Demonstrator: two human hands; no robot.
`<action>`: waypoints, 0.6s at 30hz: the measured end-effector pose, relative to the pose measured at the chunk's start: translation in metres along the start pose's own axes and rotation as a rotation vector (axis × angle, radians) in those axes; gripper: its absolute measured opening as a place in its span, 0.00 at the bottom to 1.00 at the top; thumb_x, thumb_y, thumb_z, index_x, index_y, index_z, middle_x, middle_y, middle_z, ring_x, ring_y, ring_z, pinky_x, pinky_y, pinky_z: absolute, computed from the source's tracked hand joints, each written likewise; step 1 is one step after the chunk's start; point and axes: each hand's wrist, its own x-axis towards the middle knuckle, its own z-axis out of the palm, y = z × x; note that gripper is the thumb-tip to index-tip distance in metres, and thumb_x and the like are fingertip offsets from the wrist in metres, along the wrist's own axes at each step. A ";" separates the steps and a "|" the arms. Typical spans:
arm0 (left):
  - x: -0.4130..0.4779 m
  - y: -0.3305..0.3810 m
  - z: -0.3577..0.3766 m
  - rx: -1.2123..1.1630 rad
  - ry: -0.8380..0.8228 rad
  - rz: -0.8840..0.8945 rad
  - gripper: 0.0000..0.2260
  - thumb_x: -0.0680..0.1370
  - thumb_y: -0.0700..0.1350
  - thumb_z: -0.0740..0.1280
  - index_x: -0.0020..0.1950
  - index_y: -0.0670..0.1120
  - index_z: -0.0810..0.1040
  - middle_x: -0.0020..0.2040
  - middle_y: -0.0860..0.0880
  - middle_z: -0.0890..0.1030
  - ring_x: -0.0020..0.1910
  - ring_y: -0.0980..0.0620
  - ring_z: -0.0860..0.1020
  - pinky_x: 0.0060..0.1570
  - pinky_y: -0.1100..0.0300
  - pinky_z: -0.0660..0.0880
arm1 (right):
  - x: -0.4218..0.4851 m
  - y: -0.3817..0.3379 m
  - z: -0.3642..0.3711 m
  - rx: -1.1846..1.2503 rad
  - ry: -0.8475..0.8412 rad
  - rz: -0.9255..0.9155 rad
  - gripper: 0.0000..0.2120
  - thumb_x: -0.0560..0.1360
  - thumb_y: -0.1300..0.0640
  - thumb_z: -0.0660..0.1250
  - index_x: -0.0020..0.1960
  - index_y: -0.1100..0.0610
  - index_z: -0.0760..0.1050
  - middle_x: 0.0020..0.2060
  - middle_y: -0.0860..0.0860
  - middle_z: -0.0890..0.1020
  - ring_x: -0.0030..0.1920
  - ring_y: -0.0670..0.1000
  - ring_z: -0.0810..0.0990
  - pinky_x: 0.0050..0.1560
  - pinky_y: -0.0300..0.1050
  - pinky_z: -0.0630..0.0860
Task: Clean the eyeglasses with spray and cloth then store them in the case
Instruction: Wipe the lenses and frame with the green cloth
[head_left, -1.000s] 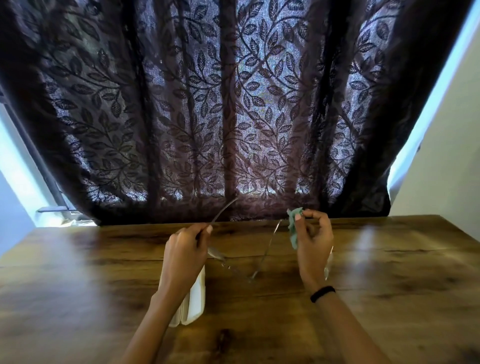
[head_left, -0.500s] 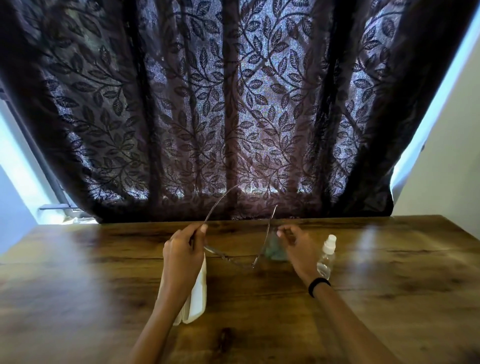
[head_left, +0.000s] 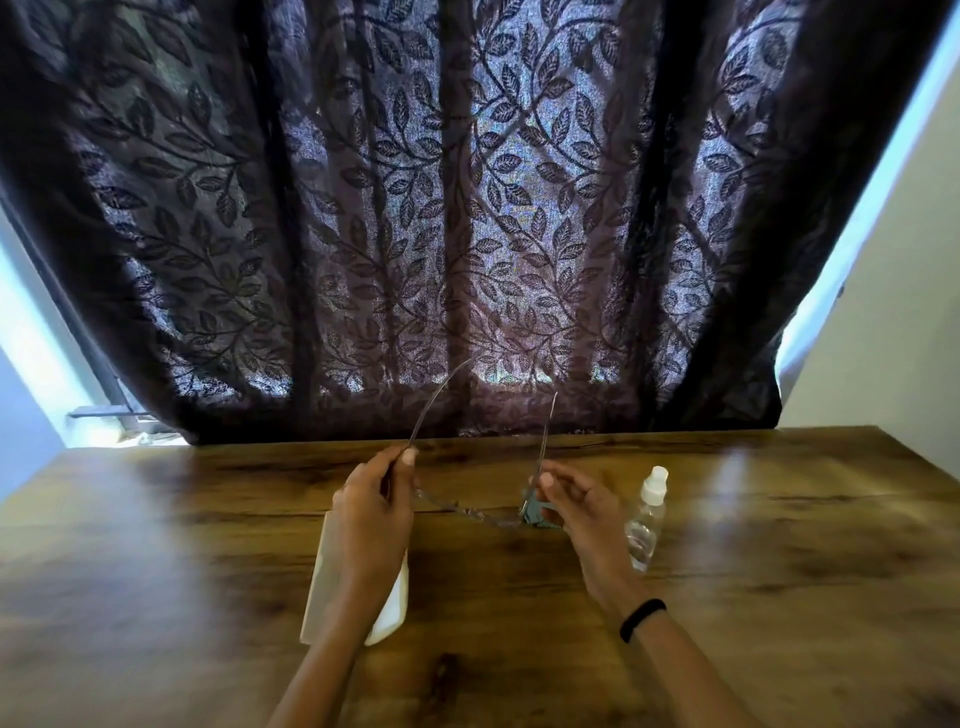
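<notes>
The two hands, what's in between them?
In the head view, the eyeglasses stretch between the left hand and right hand, with the green cloth pinched at the right hand's fingers.

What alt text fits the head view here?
Two bare hands hold thin-framed eyeglasses above a wooden table; the right hand wipes a lens with a teal cloth. A white case lies under the left hand, a spray bottle at right.

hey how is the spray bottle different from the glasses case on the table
The spray bottle is clear with a white cap; the case is opaque white. The spray bottle stands upright, the case lies flat. The spray bottle is in full view right of the right hand; the case is partly hidden under the left hand. Neither is held.
</notes>
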 end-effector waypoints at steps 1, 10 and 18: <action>0.000 0.000 0.001 -0.007 0.005 -0.005 0.13 0.77 0.53 0.59 0.44 0.47 0.80 0.30 0.59 0.76 0.32 0.55 0.77 0.30 0.60 0.71 | -0.001 0.001 0.001 -0.007 -0.002 0.002 0.12 0.73 0.62 0.66 0.56 0.57 0.76 0.48 0.52 0.82 0.48 0.47 0.81 0.42 0.34 0.79; -0.004 -0.012 0.003 -0.074 -0.048 -0.080 0.13 0.75 0.53 0.60 0.47 0.48 0.80 0.33 0.56 0.80 0.33 0.56 0.78 0.33 0.59 0.74 | -0.003 0.003 0.006 -0.136 0.070 -0.114 0.14 0.72 0.63 0.68 0.56 0.52 0.76 0.46 0.52 0.83 0.49 0.46 0.81 0.45 0.30 0.77; -0.009 -0.022 0.003 -0.065 -0.082 -0.111 0.06 0.74 0.41 0.68 0.47 0.50 0.81 0.41 0.61 0.79 0.43 0.59 0.78 0.39 0.69 0.72 | -0.003 -0.002 0.004 -0.485 0.053 -0.409 0.14 0.72 0.63 0.68 0.58 0.57 0.77 0.49 0.43 0.80 0.46 0.28 0.76 0.46 0.24 0.74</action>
